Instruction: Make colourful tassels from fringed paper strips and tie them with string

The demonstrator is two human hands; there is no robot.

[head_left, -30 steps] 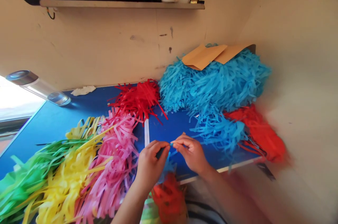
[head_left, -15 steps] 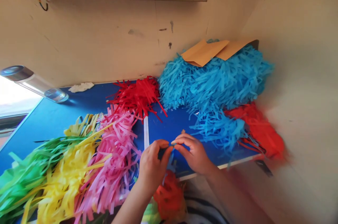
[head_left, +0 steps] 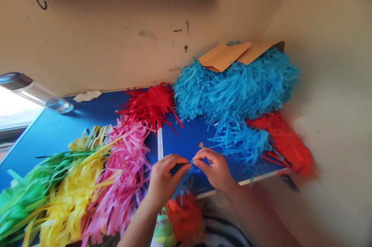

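Note:
My left hand [head_left: 165,177] and my right hand [head_left: 213,167] meet over the front edge of the blue table [head_left: 52,130]. Both pinch a bundle of thin blue paper strips [head_left: 182,166] between thumb and fingertips. The strips hang down below the hands. A small blue pile of shredded paper [head_left: 241,140] lies just right of my right hand. Pink strips [head_left: 124,161] lie just left of my left hand.
A big blue shred heap [head_left: 235,88] with brown envelopes [head_left: 226,55] on top fills the back right corner. Red strips [head_left: 151,103], orange-red strips [head_left: 285,142], yellow strips [head_left: 69,192] and green strips [head_left: 26,189] cover the table. A clear bottle [head_left: 35,92] lies at the left. An orange tassel [head_left: 186,216] rests on my lap.
My hands have stayed together on the blue strips, shifting slightly toward me. The view has tilted down a little.

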